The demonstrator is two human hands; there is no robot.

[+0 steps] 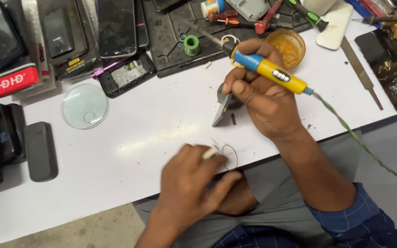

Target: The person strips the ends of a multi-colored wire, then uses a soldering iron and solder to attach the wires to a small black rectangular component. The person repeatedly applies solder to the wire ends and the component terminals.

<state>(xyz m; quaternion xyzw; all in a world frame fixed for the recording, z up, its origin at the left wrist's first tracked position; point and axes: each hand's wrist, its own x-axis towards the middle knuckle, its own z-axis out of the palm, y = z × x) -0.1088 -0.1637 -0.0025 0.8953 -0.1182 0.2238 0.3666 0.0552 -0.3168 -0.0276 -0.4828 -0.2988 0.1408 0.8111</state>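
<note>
The soldering iron (268, 71), with its yellow and blue handle, is lying tilted across the bench toward the far edge, its dark tip pointing up-left and its green twisted cord trailing off over the near right edge. A thin wire loop (229, 157) is lying flat at the near edge of the bench, its pale end piece (210, 153) sitting just beside it, slightly blurred.

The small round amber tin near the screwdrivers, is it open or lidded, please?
Open: the round amber tin shows no lid, and its yellowish, crumbly contents are exposed on the white table.
</note>
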